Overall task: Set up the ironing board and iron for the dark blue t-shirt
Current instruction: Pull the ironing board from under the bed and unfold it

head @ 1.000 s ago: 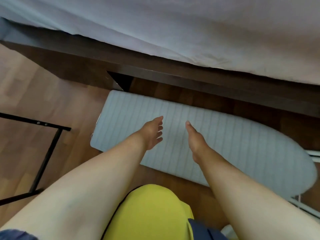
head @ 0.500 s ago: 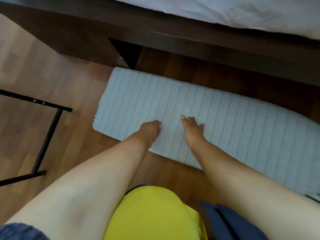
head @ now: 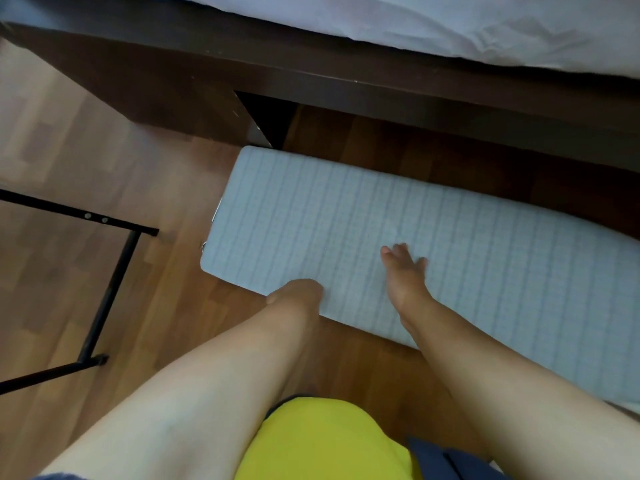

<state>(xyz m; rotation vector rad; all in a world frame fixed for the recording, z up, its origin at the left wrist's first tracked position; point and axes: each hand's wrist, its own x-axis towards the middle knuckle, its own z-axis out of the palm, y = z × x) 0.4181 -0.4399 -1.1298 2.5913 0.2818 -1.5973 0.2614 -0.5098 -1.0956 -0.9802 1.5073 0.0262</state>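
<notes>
Pale blue cloth, ruled with thin darker lines, covers the one ironing board we can see; it lies flat and low over the brown wooden floor, just in front of the dark wooden bed frame. We count one board, two hands, one black metal frame standing well apart on the left, and one white sheet on the bed above.

Our left hand is at the board's near edge, close to its square end. The fingers curl down over that edge, the thumb side on top of the cloth, so it looks like a grip on the rim; the fingertips are hidden beneath, and we cannot tell how tightly they close. Our right hand rests on top of the cover, a little further in from the edge, with the fingers spread flat and holding nothing.

The board's long axis runs from the upper left toward the lower right of the view, roughly along the bed frame. Its square end points left, near the frame's leg; the other end runs past the right border, so we cannot see its shape. At the bottom, a yellow garment sits between our forearms, with a dark blue cloth just beside it.
</notes>
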